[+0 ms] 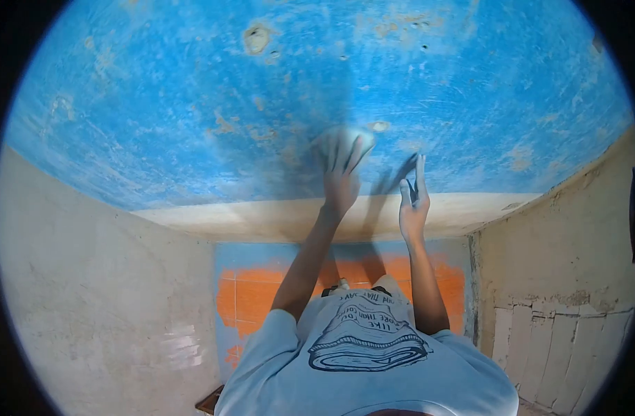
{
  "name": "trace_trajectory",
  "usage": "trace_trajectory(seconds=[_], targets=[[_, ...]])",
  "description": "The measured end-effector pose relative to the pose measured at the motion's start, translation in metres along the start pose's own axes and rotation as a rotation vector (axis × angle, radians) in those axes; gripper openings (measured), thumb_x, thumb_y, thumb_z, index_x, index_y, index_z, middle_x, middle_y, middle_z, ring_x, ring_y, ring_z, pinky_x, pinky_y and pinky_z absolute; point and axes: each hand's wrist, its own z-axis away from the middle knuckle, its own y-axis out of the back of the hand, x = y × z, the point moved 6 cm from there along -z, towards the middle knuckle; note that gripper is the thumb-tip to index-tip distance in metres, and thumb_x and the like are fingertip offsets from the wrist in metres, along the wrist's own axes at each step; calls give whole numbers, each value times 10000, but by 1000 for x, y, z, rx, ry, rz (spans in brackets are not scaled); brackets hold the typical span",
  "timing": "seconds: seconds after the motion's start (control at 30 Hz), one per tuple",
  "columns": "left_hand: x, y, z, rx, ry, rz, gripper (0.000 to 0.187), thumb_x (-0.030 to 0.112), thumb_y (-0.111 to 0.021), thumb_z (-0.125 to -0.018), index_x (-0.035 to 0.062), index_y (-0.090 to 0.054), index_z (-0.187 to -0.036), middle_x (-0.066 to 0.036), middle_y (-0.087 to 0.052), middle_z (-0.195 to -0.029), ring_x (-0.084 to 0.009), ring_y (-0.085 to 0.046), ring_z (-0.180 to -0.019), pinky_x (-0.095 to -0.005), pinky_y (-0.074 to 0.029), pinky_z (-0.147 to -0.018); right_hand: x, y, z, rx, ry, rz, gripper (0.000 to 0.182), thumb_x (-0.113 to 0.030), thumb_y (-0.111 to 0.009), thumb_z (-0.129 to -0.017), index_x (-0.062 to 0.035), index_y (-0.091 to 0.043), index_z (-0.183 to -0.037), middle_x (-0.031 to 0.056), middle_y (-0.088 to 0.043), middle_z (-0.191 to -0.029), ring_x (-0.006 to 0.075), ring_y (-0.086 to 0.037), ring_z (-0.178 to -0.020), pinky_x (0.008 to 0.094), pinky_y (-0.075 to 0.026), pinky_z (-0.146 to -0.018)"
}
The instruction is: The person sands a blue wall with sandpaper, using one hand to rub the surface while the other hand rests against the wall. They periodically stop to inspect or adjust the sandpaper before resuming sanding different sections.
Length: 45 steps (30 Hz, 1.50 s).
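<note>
A pale, rounded pad or sheet [367,139] lies flat against the blue wall [193,90]. My left hand [342,173] presses on it with the fingers over its face; what exactly it is cannot be made out. To the right, my right hand [415,197] is raised close to the wall's lower part, thumb and fingers apart, holding nothing. Pale dust coats its fingers. Beside it, shadows of the arms fall on the wall.
Below the blue paint runs a cream band [262,218]. An orange and grey floor [262,295] lies further down. Bare plaster walls stand at left [109,277] and right [574,236]. Dark objects show at the far right edge and beside my shirt at the lower left.
</note>
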Motion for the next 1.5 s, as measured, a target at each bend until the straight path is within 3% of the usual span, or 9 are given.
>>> trace_trajectory(seconds=[0.1,0.2,0.3,0.4,0.6,0.8,1.1,1.33,1.5], targets=[[-4,-1,33,300,166,95,657,17,-560,-849,141,-528,-1494,-212,-366,-1612,-527,-227,-1501,-733,-113,-1179,4,23,-3,124,22,-63,652,-164,-520,-1068,-44,-203,-1626,192,-139,-1702,355,-229,-1547,464,-325,-1194],[7,14,-18,214,131,-29,541,28,-490,-949,37,-506,-1489,-230,-345,-1618,-547,-148,-1516,-719,-58,-1182,-15,34,-18,147,97,109,690,-206,-520,-1070,-35,-155,-1631,207,-44,-1709,394,-147,-1561,501,-244,-1228],[38,42,-79,246,-52,41,569,33,-472,-926,52,-508,-1493,-259,-308,-1627,-546,-131,-1520,-721,-42,-1183,-39,40,-37,152,206,169,686,-217,-513,-1069,-40,-161,-1631,229,15,-1703,417,-92,-1565,522,-187,-1241],[62,40,-91,288,-61,101,613,31,-467,-899,69,-495,-1510,-293,-277,-1629,-546,-118,-1524,-721,-35,-1182,-25,44,-44,103,166,146,686,-209,-514,-1067,-46,-162,-1633,246,19,-1697,420,-91,-1563,519,-189,-1239],[76,-37,-10,70,156,-11,661,84,-490,-908,104,-422,-1565,-302,-250,-1636,-569,-97,-1516,-733,-7,-1170,-3,57,-46,-57,199,159,674,-226,-504,-1074,-43,-169,-1630,277,2,-1685,442,-86,-1553,514,-189,-1236],[95,55,-146,288,-10,-76,630,47,-466,-932,98,-425,-1559,-293,-219,-1649,-555,-70,-1524,-772,3,-1140,-8,61,-45,-85,301,177,669,-255,-497,-1081,-31,-178,-1625,292,-9,-1679,455,-104,-1547,513,-243,-1215],[108,-54,-20,60,86,-68,648,-4,-487,-922,93,-417,-1560,-290,-183,-1659,-538,-64,-1531,-781,-12,-1135,2,83,-46,-173,276,76,666,-90,-529,-1036,-30,-211,-1618,249,-82,-1690,449,-174,-1534,501,-345,-1177],[135,40,-163,258,35,-115,680,40,-570,-929,124,-392,-1580,-293,-169,-1662,-571,-94,-1511,-767,-27,-1145,11,91,-46,-215,212,-6,625,-48,-494,-1049,-52,-237,-1619,210,-112,-1699,373,-199,-1550,485,-288,-1214],[137,-10,-104,210,89,-32,615,81,-530,-976,96,-387,-1574,-312,-176,-1650,-589,-103,-1500,-766,-32,-1147,4,117,-50,-198,321,133,621,-72,-502,-1049,-55,-250,-1616,235,-112,-1691,388,-195,-1549,481,-312,-1202]])
